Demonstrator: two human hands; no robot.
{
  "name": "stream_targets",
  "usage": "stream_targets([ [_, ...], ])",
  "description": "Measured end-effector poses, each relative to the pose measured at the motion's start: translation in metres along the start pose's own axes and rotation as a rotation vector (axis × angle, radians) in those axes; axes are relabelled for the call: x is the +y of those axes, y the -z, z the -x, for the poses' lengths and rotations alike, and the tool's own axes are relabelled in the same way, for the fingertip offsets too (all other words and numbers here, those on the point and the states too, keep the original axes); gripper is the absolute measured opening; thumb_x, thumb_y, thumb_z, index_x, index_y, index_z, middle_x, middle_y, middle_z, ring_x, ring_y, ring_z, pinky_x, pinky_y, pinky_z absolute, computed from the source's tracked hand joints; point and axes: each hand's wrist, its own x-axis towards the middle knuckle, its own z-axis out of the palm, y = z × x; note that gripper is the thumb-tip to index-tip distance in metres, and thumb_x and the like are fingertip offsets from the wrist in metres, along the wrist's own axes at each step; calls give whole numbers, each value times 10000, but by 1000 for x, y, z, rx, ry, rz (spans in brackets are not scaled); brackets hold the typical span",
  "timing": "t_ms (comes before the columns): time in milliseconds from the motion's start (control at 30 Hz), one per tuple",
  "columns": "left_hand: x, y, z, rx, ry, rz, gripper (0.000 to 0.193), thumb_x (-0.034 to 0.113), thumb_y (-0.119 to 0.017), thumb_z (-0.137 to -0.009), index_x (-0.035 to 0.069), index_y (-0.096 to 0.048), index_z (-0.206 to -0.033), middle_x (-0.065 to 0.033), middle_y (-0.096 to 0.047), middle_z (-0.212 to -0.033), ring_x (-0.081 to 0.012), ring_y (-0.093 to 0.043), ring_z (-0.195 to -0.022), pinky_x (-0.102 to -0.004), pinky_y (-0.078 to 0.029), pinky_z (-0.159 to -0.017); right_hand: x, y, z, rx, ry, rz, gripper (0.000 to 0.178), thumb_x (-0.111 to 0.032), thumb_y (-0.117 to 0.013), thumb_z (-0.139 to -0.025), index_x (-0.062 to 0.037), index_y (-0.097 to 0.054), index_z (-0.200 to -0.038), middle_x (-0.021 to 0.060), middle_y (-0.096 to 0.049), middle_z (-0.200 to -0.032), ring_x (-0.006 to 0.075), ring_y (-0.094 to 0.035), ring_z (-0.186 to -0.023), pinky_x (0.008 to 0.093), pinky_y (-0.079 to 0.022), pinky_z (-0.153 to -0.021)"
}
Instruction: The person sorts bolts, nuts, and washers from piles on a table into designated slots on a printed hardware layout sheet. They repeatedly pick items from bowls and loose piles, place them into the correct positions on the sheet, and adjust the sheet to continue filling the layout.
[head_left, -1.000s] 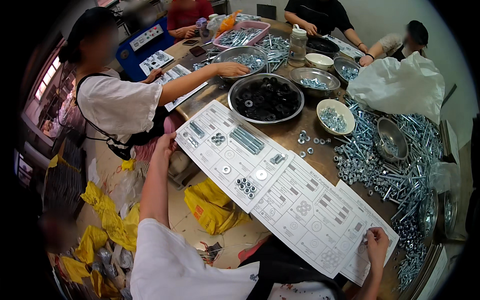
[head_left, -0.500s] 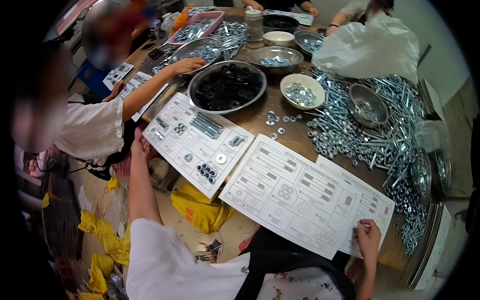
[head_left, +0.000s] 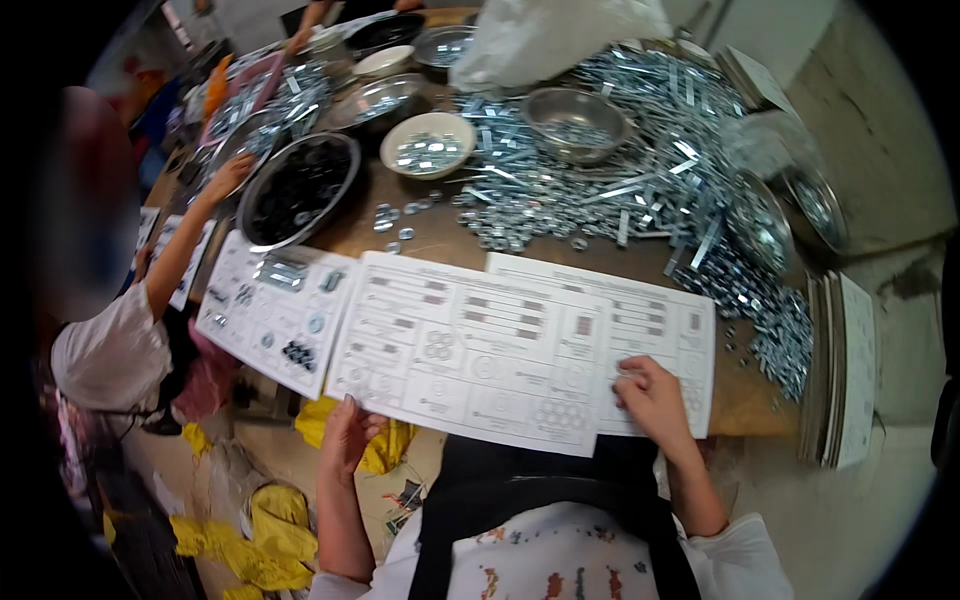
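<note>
A white printed card [head_left: 465, 345] with a grid of part drawings lies at the table's near edge, overlapping a second printed card [head_left: 655, 310] on its right. My left hand [head_left: 350, 437] is at the near left corner of the front card, thumb and fingers apart, the thumb tip at its edge. On the second card rests my right hand [head_left: 652, 400], its fingers loosely bent and apart, with nothing visible in them. To the left lies a third card [head_left: 235, 290] bearing small bolts, washers and black nuts, apparently under clear film.
A steel bowl of black washers [head_left: 300, 190] and a cream bowl [head_left: 428, 145] stand beyond the cards. Loose bolts [head_left: 660, 130] and nuts [head_left: 515, 205] are heaped at the right around a steel bowl [head_left: 575, 125]. Stacked boards [head_left: 840, 370] stand far right. A co-worker's arm [head_left: 185, 245] reaches in from the left.
My view has swung to the right. My left hand has left the card of parts and come to the front card's near corner. My right hand stays over the second card.
</note>
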Motion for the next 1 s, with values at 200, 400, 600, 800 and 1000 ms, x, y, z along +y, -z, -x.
stream_targets([
  [200,-2,-69,29,-45,-47,-82,312,223,-662,-940,28,-612,-1179,-103,-712,-1005,-160,-688,-740,-248,-540,-609,-2,22,23,134,76,2,531,-105,-696,-844,-18,-523,-1338,127,-657,-1111,190,-648,-936,317,-536,-768],
  [400,-41,-149,29,-196,311,-105,352,225,-632,-971,61,-542,-1270,-112,-696,-1052,-175,-699,-774,-276,-576,-657,59,88,37,467,99,-82,531,-2,-704,-794,-1,-560,-1305,102,-610,-1201,158,-588,-980,264,-528,-759],
  [600,-39,-161,22,-222,620,-433,473,450,-539,-1008,-1,-643,-1108,-128,-724,-939,-187,-697,-758,-269,-545,-647,85,82,46,523,147,195,386,-22,-716,-765,21,-648,-1142,144,-634,-1162,266,-649,-1029,333,-528,-856],
  [800,-1,-160,21,-486,243,-613,405,334,-528,-1033,1,-709,-888,-82,-731,-847,-124,-667,-740,-244,-509,-677,77,82,45,544,185,347,425,-39,-715,-764,12,-635,-1178,151,-630,-1195,295,-642,-1074,372,-509,-908],
  [1000,-8,-184,-56,-106,-384,-611,418,214,-517,-1029,-39,-524,-1362,-167,-558,-1375,-228,-512,-1281,-334,-382,-1079,74,80,29,445,74,-361,502,25,-633,-853,67,-501,-1335,204,-554,-1331,280,-591,-1191,380,-484,-995],
])
